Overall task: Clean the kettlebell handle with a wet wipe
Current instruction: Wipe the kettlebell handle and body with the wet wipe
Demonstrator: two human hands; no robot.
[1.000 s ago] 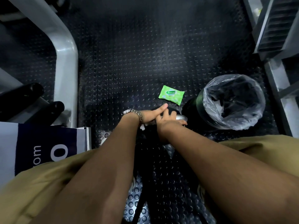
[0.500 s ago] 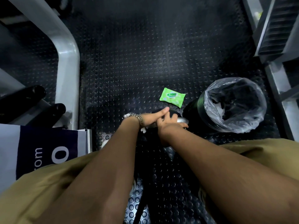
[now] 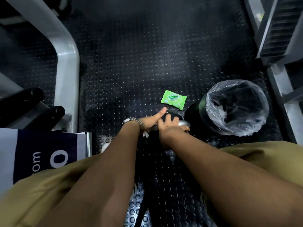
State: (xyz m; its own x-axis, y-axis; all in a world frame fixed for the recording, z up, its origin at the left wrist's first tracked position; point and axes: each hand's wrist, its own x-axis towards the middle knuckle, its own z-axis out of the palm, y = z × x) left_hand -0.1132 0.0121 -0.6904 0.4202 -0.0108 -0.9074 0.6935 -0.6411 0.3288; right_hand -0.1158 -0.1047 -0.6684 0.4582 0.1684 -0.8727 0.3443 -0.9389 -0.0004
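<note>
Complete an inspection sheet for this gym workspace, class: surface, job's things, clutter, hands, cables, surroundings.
Surface: black studded rubber floor, dimly lit.
Job's things: kettlebell on the floor, its silver handle mostly covered by the hands; white wet wipe pokes out below the left hand; green wipes pack lies just beyond.
Clutter: bin lined with a clear bag, right of the kettlebell.
Hands: left hand holds the wet wipe at the handle, thumb straight; right hand grips the handle.
Cables: dark cord-like line between the knees; unclear what it is.
Surroundings: grey machine frame, black padded rollers, blue-and-white sign, grey steps.
</note>
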